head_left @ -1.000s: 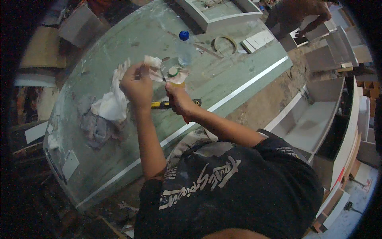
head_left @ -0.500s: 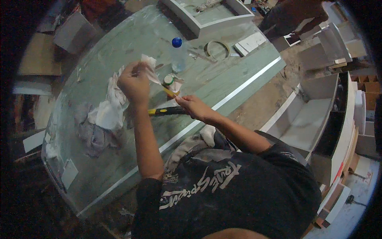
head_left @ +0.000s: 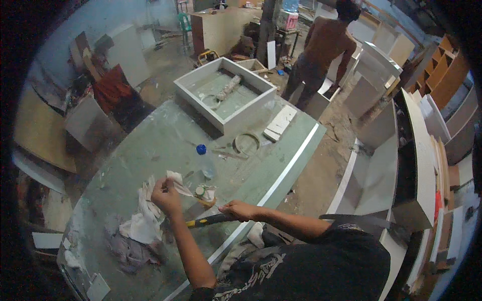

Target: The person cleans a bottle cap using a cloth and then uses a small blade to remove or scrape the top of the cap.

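My left hand (head_left: 168, 199) is closed on a thin white scrap of cloth or paper (head_left: 177, 181) that stands up past the fingers, above a green table (head_left: 150, 145). My right hand (head_left: 242, 211) is closed beside it, its thumb and forefinger pinched. From under its curled fingers runs a black-and-yellow tool handle (head_left: 203, 221); the tool's kind is unclear. Between the hands stands a small bottle with a pale green cap (head_left: 200, 191), a white scrap next to it. A clear bottle with a blue cap (head_left: 201, 149) is just beyond. White and grey rags (head_left: 143, 228) lie left of my left forearm.
A white frame (head_left: 221, 125) with a roller-like piece inside rests at the table's far end. A tape roll (head_left: 246, 144) and white strips (head_left: 280, 122) lie nearer. Cabinet carcasses (head_left: 374, 170) line the right side. A person (head_left: 324, 50) stands beyond the table, facing away.
The view has tilted up, bringing in more of the room and the person at the back. My hands stay close together over the table with the same things.
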`<state>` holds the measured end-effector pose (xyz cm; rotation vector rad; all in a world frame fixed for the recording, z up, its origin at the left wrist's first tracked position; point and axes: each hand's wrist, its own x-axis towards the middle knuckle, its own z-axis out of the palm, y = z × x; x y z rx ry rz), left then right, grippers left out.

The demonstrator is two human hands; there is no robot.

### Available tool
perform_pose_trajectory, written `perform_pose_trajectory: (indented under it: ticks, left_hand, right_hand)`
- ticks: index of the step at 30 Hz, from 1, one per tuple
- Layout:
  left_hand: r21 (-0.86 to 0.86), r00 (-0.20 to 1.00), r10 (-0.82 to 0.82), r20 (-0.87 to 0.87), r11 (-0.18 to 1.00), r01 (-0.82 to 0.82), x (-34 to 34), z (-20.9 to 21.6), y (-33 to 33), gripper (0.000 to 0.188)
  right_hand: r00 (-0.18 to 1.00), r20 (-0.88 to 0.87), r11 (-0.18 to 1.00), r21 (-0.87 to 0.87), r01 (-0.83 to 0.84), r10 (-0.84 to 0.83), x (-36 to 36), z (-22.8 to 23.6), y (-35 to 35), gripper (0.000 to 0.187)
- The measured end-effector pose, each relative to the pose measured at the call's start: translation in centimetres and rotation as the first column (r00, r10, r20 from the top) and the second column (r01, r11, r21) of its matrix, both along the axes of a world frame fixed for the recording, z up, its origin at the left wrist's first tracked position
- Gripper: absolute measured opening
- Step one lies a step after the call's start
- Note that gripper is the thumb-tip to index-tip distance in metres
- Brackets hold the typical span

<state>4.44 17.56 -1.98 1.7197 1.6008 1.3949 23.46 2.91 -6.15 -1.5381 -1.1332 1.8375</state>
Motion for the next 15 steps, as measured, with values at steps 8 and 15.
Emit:
perform_pose_trajectory:
  ticks: [8, 15]
  left_hand:
    - [0.188, 0.992, -0.115, -0.046, 0.975, 0.122, -1.1, 0.8, -0.5, 0.009]
    - [0.06, 0.966, -0.192, 0.173, 0.981, 0.185, -2.4, 2.9, -3.9, 0.008]
  right_hand:
    - [0.941, -0.322, 0.993, -0.088, 0.081, -0.105, -0.7, 1.6, -1.6, 0.042]
    - [0.802, -0.518, 0.952, -0.096, 0.291, -0.298, -4.0, 5.4, -0.2, 0.044]
